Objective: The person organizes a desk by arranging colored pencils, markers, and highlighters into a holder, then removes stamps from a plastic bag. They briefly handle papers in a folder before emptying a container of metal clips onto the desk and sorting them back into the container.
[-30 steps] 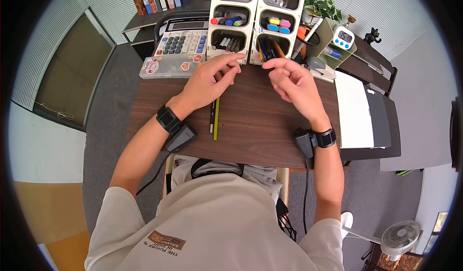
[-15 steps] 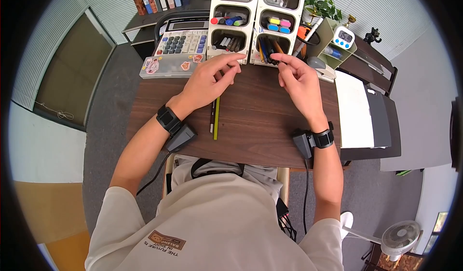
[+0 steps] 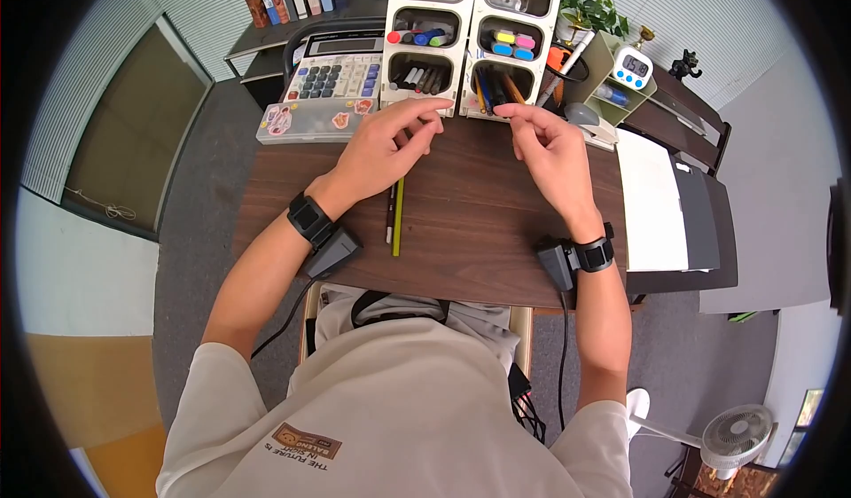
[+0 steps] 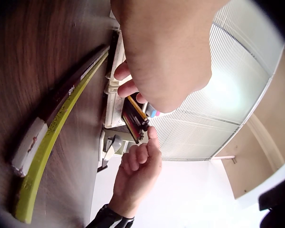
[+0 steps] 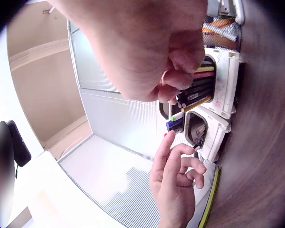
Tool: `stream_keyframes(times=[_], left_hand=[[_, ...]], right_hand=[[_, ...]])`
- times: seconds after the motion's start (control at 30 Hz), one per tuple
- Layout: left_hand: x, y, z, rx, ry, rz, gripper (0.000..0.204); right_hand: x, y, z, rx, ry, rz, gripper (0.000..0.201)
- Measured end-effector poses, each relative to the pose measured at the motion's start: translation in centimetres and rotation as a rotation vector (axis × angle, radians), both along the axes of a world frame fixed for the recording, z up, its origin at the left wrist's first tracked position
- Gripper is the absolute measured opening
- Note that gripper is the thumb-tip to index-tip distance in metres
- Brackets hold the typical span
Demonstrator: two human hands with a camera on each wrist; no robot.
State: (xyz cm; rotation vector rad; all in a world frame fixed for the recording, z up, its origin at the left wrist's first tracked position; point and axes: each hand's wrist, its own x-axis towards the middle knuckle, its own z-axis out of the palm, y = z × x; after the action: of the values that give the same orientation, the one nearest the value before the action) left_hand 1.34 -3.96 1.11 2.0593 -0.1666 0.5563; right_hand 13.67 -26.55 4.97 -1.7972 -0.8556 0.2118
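My right hand (image 3: 554,152) is at the bottom compartment of the right white organizer (image 3: 470,54), its index finger reaching the ends of the pencils (image 3: 486,90) that fill it. In the left wrist view that index finger touches or nearly touches the pencil ends (image 4: 141,133), with the other fingers bent. My left hand (image 3: 386,148) hovers before the left white organizer (image 3: 384,81), index finger extended, other fingers loosely bent and holding nothing. Below it on the desk lie a yellow-green pencil (image 3: 397,223) and a dark pencil with a white end (image 4: 31,147), side by side.
Left of the organizers are a calculator (image 3: 337,77) and a stickered clear case (image 3: 306,124). To the right stand a mesh pen cup (image 3: 578,68), a digital timer (image 3: 630,70) and a grey-and-white stapler-like item (image 3: 592,125). White paper (image 3: 651,201) lies at the desk's right.
My right hand has shifted right and up, its index finger now at the pencils in the right organizer's lower compartment. The left hand has stayed where it was.
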Motion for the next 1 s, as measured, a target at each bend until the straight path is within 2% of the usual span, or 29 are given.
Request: stream_keyframes(times=[0.37, 0.5, 0.6, 0.73, 0.87, 0.93, 1.0], left_hand=[[0.0, 0.0, -0.1, 0.008, 0.001, 0.000, 0.037], [0.0, 0.0, -0.1, 0.000, 0.001, 0.006, 0.036], [0.3, 0.3, -0.5, -0.035, -0.034, 0.018, 0.034], [0.3, 0.3, -0.5, -0.056, -0.112, 0.102, 0.031], [0.3, 0.2, -0.4, -0.096, -0.141, 0.136, 0.030], [0.3, 0.3, -0.5, -0.115, -0.130, 0.144, 0.030], [0.3, 0.2, -0.3, -0.105, -0.125, 0.142, 0.029]], right_hand=[[0.2, 0.1, -0.2, 0.039, -0.037, -0.092, 0.023], [0.0, 0.0, -0.5, 0.024, -0.060, -0.027, 0.022], [-1.0, 0.6, -1.1, 0.070, -0.129, 0.308, 0.020], [-3.0, 1.4, -0.9, -0.110, -0.186, 0.643, 0.030], [-5.1, 2.6, -2.8, -0.038, -0.157, 0.770, 0.033], [-5.4, 3.0, -3.9, 0.019, -0.409, 0.796, 0.032], [-5.1, 2.8, -3.7, -0.033, -0.383, 0.783, 0.029]])
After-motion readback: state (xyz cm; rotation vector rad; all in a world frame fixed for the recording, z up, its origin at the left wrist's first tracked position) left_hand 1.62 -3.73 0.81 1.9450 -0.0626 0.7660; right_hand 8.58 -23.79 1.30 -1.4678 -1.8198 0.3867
